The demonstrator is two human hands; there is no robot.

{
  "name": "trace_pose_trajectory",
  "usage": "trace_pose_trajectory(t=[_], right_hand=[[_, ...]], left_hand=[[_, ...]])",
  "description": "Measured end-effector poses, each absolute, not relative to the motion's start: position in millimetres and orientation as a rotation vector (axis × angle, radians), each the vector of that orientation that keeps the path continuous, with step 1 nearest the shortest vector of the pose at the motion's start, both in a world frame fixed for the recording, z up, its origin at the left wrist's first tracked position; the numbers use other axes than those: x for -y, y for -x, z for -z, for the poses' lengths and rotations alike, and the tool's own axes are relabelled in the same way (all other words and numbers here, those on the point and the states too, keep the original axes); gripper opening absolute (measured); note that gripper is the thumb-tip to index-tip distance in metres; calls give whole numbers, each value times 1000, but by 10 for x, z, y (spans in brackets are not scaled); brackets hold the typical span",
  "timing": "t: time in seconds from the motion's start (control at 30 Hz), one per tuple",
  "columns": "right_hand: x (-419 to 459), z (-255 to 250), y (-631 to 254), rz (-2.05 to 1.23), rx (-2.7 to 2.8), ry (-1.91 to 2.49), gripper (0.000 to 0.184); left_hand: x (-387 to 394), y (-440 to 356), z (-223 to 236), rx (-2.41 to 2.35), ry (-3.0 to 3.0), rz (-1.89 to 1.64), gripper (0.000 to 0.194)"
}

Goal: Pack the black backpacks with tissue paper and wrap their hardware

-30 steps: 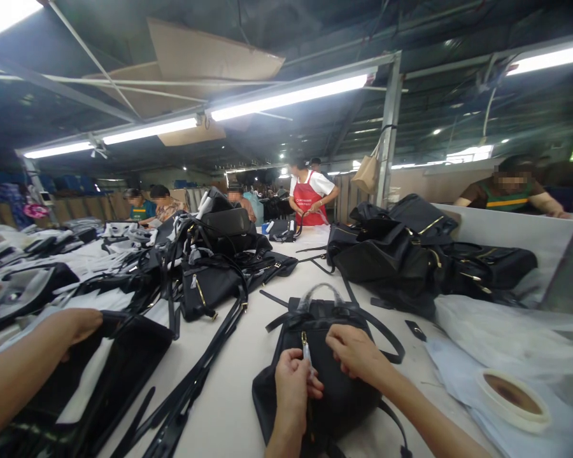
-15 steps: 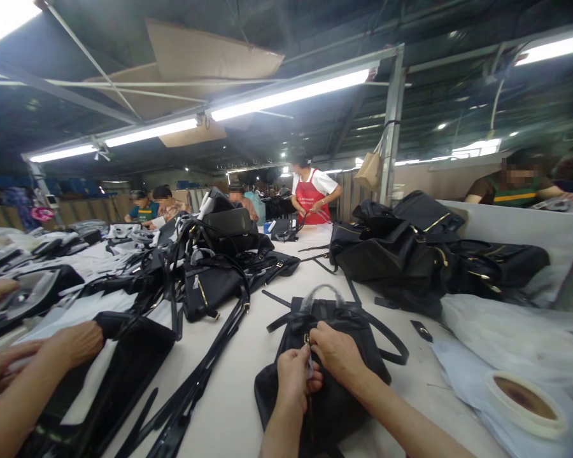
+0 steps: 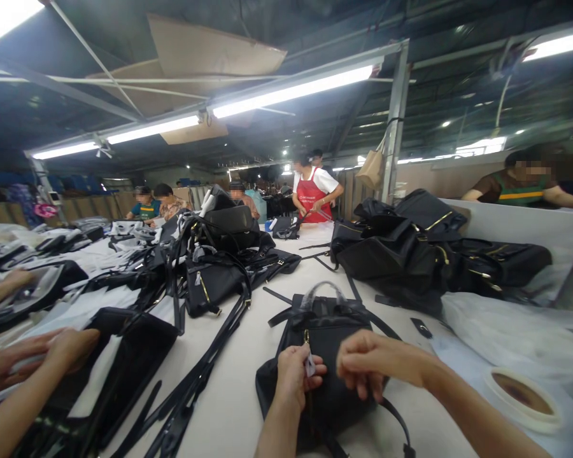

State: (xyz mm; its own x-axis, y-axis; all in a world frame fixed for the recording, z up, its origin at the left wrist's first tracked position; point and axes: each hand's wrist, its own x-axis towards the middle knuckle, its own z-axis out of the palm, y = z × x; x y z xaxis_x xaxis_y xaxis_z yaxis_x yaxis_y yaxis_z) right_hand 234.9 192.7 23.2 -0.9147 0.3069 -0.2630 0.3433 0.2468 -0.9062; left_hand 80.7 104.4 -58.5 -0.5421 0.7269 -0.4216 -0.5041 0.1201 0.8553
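Observation:
A black backpack (image 3: pixel 332 346) lies on the pale table in front of me, with clear film wrapped around its top handle (image 3: pixel 315 289). My left hand (image 3: pixel 293 375) is closed on the wrapped zipper pull (image 3: pixel 310 364) of the gold zipper on its front. Over the right side of the bag hovers my right hand (image 3: pixel 370 362), slightly blurred, its fingers loosely bent and apart. Nothing shows in its fingers. Black straps (image 3: pixel 396 413) stick out around the bag.
Heaped black bags stand at back right (image 3: pixel 396 254) and centre left (image 3: pixel 219 273). Long straps (image 3: pixel 205 362) lie left of my bag. At right are plastic sheeting (image 3: pixel 501 324) and a tape roll (image 3: pixel 523 397). Co-workers' hands (image 3: pixel 71 350) work on a black bag (image 3: pixel 138 343) at left.
My right hand has left the zipper and moved right and slightly down. My left hand keeps its grip on the zipper pull. A strap now shows at the bag's lower right.

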Motion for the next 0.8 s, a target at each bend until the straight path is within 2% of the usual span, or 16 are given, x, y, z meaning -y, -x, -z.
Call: trace_pose_trajectory(t=[0.07,0.13,0.2,0.23,0.33,0.4,0.67,0.8], right_hand=[[-1826,-232,-2636,1650,-2392,-677,19],[-1722,-191,-2871,1418,-2590,-756,17],[-1640,-154,-3027,1280,-2733,-831,33],[-1611,-148,-3073,1260,-2742,-873,36],[-1579,-181,-3092,1248,-2679,-957,23],[-1597,-221,-3036,1213,-2762,-932,21],[-1819,-258,-2846,1270,-3043,-1000,16],[-2049,-297,-2734,926,-3300,-1039,20]], left_hand=[[-1040,-793,573,-1402,-214,-1597,23],[-1029,-775,560,-1378,-194,-1582,30],[-1007,-764,550,-1361,-192,-1574,30],[-992,-763,546,-1357,-200,-1574,27],[-938,-789,540,-1371,-248,-1576,13],[-916,-816,535,-1398,-278,-1581,8],[-1136,-704,505,-1609,-417,-1587,13],[-1023,-591,470,-1806,-582,-1605,20]])
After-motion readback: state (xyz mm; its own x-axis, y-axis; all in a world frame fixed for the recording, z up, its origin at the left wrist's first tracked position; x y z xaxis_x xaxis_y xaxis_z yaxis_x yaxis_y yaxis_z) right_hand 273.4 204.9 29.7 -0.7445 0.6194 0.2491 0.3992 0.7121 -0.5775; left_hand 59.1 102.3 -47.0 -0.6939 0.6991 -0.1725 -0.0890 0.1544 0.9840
